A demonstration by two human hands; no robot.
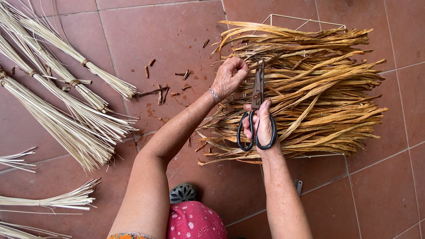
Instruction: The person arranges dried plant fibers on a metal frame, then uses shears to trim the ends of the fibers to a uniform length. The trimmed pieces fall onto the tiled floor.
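scissors (256, 110) in the right hand (262, 126), blades up over a pile of dried leaves (318, 88).

the right hand was closed through the black loops, the rusty blades pointing away and standing nearly shut just beside the left hand (229, 77). the left hand was pinched shut on leaf ends at the pile's near edge, a thin bracelet (214, 94) at its wrist. the leaves lay heaped on a white wire rack (305, 20) on the red tile floor (177, 26). brown cut scraps (161, 90) lay scattered to the left, and tied pale fibre bundles (75, 115) farther out. with the blade tips so near the left fingers, a careless snip could nick them, or the brittle leaves could slip from the pinch and cut unevenly.
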